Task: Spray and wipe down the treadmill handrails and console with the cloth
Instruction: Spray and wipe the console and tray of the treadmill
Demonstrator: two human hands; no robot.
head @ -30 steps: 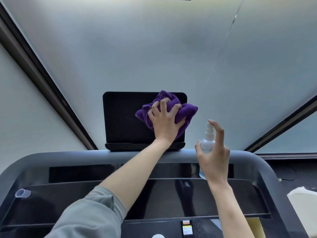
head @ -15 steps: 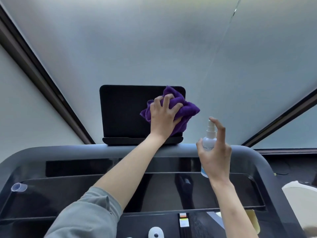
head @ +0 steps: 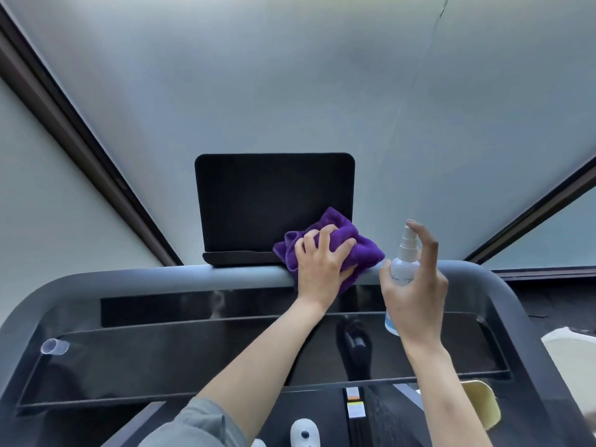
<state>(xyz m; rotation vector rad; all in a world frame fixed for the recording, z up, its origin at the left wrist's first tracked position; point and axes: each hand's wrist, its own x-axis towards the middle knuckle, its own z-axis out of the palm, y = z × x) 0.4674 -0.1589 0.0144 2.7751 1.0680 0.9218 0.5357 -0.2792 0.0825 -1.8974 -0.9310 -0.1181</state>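
At the screen's (head: pixel 274 201) lower corner, left hand (head: pixel 321 262) presses the cloth (head: pixel 335 243) wiping; right hand (head: pixel 416 295) grips the spray bottle (head: pixel 404 269), handrail (head: pixel 193 277) likely next.

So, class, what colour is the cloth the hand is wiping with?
Purple: the cloth under the left hand, head view.

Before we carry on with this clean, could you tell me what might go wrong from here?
1. The right hand holds the spray bottle with a finger over the nozzle, near the black screen; a stray spritz could wet it.
2. The left hand presses the purple cloth at the screen's lower right corner, so the rest of the screen may be missed.
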